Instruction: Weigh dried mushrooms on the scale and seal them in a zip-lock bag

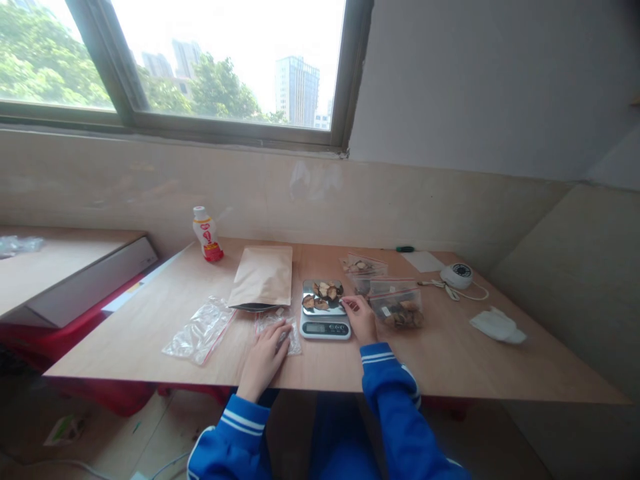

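A small digital kitchen scale stands near the front of the wooden table, with several brown dried slices on its steel platform. My right hand rests at the scale's right edge, fingertips touching the platform beside the slices; whether it pinches one is unclear. My left hand lies flat on an empty clear zip bag just left of the scale. A brown kraft pouch lies open-mouthed behind that bag. Filled zip bags of slices sit to the right of the scale.
A pile of empty clear bags lies at the left. A small drink bottle stands at the back left. At the right are a white round device with cord, a white cloth and a paper sheet. A second table adjoins left.
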The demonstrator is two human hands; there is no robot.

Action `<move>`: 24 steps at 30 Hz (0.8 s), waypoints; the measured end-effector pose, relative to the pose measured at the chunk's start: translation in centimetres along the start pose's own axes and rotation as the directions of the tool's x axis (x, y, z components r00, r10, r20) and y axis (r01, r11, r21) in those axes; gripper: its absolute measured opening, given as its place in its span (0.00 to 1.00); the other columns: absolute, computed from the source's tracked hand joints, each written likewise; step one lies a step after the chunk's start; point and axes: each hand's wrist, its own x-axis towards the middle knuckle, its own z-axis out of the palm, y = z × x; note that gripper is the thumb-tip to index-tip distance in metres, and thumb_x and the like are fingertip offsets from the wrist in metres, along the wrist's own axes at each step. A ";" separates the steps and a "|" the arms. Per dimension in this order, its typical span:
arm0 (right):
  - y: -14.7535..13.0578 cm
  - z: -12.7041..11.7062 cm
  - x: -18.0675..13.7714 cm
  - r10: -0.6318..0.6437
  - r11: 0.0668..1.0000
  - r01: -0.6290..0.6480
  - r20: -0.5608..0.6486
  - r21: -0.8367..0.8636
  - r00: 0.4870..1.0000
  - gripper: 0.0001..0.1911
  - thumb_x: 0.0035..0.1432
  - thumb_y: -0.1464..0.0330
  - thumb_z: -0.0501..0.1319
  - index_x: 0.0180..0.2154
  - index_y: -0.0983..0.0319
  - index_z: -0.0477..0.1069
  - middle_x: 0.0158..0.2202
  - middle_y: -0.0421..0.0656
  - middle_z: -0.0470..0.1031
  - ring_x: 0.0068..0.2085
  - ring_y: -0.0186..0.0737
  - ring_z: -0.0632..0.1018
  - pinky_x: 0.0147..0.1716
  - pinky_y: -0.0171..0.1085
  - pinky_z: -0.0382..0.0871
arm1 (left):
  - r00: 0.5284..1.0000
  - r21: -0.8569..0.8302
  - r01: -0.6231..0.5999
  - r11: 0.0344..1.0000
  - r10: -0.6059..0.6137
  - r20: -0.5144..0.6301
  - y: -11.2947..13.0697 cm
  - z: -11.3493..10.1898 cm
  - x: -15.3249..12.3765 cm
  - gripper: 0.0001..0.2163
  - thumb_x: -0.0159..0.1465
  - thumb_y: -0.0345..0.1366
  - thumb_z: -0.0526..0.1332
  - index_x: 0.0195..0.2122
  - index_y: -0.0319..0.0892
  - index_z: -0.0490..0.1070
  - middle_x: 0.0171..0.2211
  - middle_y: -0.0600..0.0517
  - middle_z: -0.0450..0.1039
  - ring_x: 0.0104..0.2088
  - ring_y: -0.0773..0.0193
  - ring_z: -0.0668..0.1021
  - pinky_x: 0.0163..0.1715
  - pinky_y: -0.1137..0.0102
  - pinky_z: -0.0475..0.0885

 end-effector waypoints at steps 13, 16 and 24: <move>1.1 -6.2 -9.3 0.052 0.978 -0.051 0.002 -0.201 0.999 0.09 0.60 0.60 0.59 0.34 0.56 0.75 0.29 0.45 0.74 0.31 0.45 0.73 0.30 0.43 0.70 | 1.000 0.002 0.016 1.000 -0.016 -0.011 -0.3 0.3 -0.1 0.14 0.65 0.41 0.52 0.48 0.51 0.72 0.53 0.50 0.72 0.52 0.58 0.74 0.52 0.59 0.67; 1.1 -6.5 -9.8 0.013 0.956 -0.012 -0.001 -0.292 1.000 0.09 0.60 0.60 0.58 0.33 0.55 0.74 0.30 0.46 0.75 0.33 0.48 0.73 0.35 0.46 0.68 | 1.000 -0.006 0.009 1.000 -0.009 -0.011 -0.6 0.5 -0.1 0.13 0.65 0.41 0.53 0.47 0.51 0.73 0.52 0.51 0.73 0.50 0.58 0.75 0.51 0.59 0.68; -2.3 -5.5 -9.3 -0.001 0.961 0.001 -0.001 -0.277 1.000 0.11 0.63 0.66 0.54 0.38 0.58 0.75 0.36 0.46 0.76 0.39 0.46 0.73 0.41 0.45 0.65 | 0.998 -0.064 -0.019 0.998 0.015 -0.062 -0.5 0.3 -0.3 0.10 0.65 0.39 0.54 0.40 0.48 0.75 0.46 0.50 0.76 0.47 0.57 0.76 0.48 0.59 0.72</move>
